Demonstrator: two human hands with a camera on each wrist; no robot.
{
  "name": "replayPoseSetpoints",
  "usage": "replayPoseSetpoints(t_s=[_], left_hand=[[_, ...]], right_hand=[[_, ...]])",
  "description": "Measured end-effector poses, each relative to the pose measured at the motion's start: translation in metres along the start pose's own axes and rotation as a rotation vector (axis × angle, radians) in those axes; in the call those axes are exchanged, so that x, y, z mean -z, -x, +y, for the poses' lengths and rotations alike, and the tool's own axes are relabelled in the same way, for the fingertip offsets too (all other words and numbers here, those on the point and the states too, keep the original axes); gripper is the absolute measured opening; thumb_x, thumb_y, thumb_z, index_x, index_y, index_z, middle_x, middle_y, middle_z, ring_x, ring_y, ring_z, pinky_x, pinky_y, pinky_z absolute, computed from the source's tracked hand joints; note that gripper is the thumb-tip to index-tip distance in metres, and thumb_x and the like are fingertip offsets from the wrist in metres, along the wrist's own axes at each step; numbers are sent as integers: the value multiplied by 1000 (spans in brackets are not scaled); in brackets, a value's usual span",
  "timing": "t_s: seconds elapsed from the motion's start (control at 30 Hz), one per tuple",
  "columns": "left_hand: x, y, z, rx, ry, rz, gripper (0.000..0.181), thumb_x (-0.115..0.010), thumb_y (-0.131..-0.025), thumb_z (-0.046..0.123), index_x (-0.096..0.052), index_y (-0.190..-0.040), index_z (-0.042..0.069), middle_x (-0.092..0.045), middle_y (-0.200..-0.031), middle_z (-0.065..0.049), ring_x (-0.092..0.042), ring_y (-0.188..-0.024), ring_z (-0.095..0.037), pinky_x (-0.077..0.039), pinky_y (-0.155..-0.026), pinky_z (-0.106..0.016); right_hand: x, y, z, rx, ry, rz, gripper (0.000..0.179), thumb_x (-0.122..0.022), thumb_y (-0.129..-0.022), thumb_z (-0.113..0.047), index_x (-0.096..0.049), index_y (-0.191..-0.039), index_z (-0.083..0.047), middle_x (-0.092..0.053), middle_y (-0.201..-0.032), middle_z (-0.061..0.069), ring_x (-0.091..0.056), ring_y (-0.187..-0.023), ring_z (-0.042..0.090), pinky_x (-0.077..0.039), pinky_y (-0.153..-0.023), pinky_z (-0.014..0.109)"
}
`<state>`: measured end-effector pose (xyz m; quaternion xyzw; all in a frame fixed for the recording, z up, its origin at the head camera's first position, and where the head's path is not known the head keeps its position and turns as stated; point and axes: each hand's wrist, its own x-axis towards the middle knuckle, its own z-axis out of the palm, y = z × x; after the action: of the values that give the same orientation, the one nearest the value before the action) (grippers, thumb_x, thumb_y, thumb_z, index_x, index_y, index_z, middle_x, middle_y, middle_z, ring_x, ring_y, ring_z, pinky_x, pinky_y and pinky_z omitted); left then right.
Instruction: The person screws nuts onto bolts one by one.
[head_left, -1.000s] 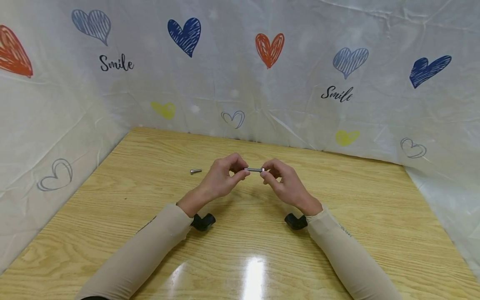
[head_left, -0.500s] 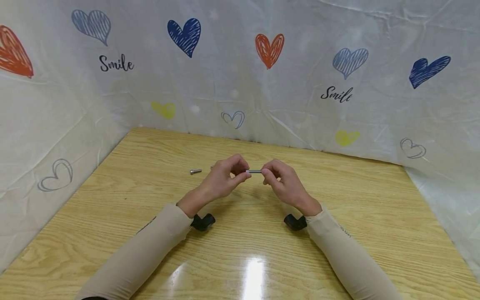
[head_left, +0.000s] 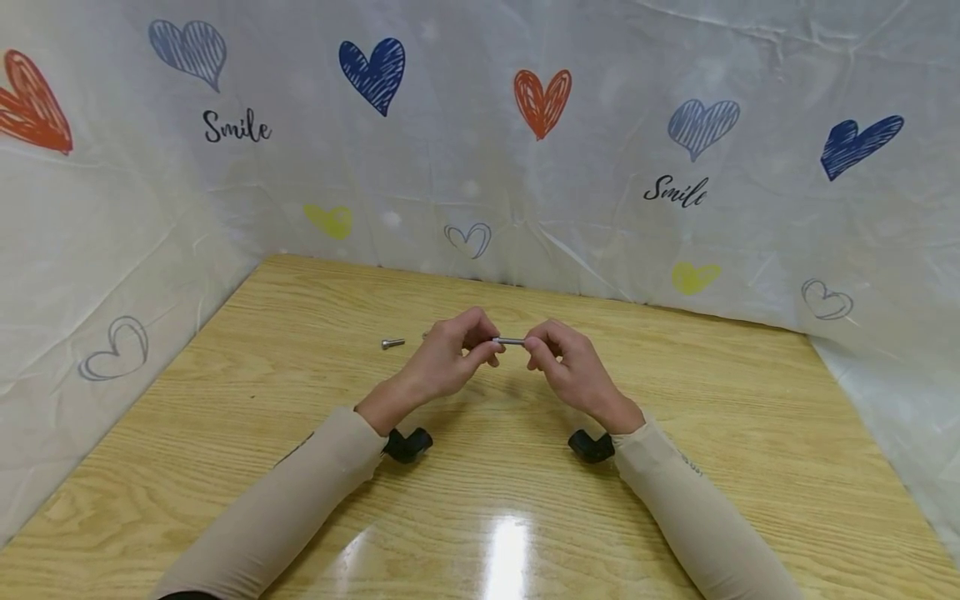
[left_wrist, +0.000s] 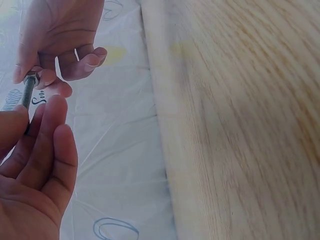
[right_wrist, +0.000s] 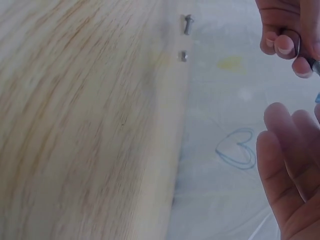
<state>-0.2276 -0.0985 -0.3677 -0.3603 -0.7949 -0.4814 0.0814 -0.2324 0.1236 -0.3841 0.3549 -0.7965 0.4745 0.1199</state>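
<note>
Both hands meet above the table around a threaded bolt [head_left: 512, 341], which lies level between them. My left hand [head_left: 447, 357] pinches one end of the bolt between thumb and fingers, hiding that end. At the opposite end my right hand [head_left: 564, 360] pinches a hex nut [left_wrist: 32, 76] with thumb and index finger. The nut sits at the bolt's tip in the left wrist view, and grey thread shows between the two hands. In the right wrist view, the other fingers [right_wrist: 295, 150] of the right hand are extended.
A second bolt [head_left: 393, 343] lies on the wooden table [head_left: 712, 450] left of the left hand. A loose nut [right_wrist: 183, 56] lies near it, mostly hidden by the left hand in the head view. A white cloth [head_left: 585, 192] printed with hearts hangs behind.
The right thumb and fingers have shifted over the nut, which showed at their tips a second ago in the head view. The left hand has edged slightly right, and the gap between hands is narrower.
</note>
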Motion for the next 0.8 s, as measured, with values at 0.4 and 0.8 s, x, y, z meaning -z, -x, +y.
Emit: replayPoseSetpoints(t_s=[0.4, 0.8], left_hand=[[1, 1, 3, 22, -1, 1, 6, -57, -96, 7, -54, -98, 3, -62, -84, -3, -65, -68, -29, -51, -58, -28], [0, 1, 3, 37, -5, 4, 6, -59, -95, 7, -53, -97, 7, -63, -83, -1, -64, -68, -28, -51, -59, -29]], right_hand=[[4, 3, -2, -79, -5, -40, 23, -63, -94, -17, -56, -115, -12, -61, -100, 5, -64, -75, 18, -52, -65, 39], [2, 2, 0, -47, -2, -31, 8, -53, -99, -8, -60, -103, -8, -61, -86, 11, -61, -71, 25, -47, -57, 35]])
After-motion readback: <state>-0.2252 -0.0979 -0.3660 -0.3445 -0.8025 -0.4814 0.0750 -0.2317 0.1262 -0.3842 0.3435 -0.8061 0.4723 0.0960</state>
